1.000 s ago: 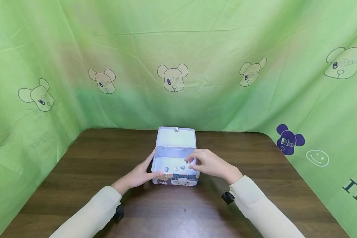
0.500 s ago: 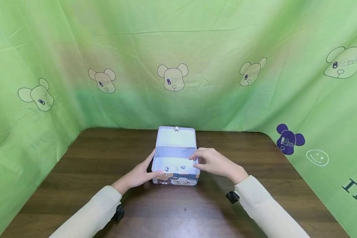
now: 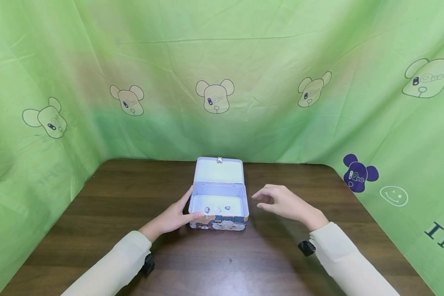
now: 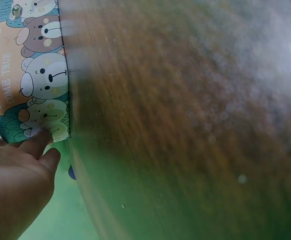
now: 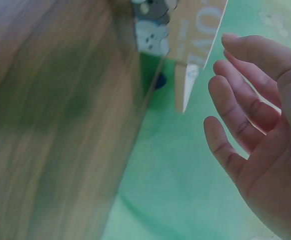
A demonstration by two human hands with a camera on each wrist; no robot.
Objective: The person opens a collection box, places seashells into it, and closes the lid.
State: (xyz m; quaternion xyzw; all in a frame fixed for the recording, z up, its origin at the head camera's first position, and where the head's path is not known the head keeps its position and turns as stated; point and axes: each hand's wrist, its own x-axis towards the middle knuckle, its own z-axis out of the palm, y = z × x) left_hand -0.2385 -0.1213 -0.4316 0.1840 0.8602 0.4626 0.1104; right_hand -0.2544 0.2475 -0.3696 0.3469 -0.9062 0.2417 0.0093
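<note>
In the head view a tin box with a pale lilac inside stands on the table, its hinged lid tipped up at the back. Cartoon bears decorate its outer walls. On its floor, near the front wall, lie three small pieces: a bluish-grey one, a whitish one and another bluish one. My left hand rests against the box's left side, thumb on the front rim and fingers stretched along the wall. To the right of the box, my right hand hovers with loosely bent fingers, holding nothing in the right wrist view.
The dark wooden table runs back to a green curtain printed with bear heads. A metal clasp sits on the lid's top edge. Black wrist cameras are worn at both sleeves.
My right hand has drawn out of the box over its right wall and moved right, its fingers spreading. The left hand and the box have stayed in place.
</note>
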